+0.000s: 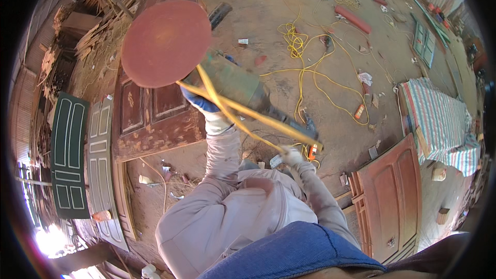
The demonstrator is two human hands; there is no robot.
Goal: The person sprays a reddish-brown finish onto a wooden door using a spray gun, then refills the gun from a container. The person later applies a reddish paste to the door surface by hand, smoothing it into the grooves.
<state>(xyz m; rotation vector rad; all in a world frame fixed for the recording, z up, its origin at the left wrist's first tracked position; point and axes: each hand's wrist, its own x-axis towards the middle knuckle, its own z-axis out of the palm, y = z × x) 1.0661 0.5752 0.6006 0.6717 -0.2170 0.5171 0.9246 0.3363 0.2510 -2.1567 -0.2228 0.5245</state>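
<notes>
A disc sander (232,80) with a green body is raised in front of me, its round red sanding disc (166,44) turned up toward my view. My left hand (199,99), in a blue and white glove, is closed around the sander's body just behind the disc; its fingers are mostly hidden. The yellow power cord (248,105) runs in a loop from the sander's rear end, over its body and down to my right hand (293,156). That gloved hand is low, near my waist, closed on the cord. Beyond the disc lies a brown panelled wooden door (155,129).
A dark green door (70,157) and a grey door (103,165) stand at the left. Reddish doors (392,196) are stacked at the right, near a striped sheet (436,124). Yellow cable (294,41) lies tangled across the floor, and a red roll (353,19) lies farther off.
</notes>
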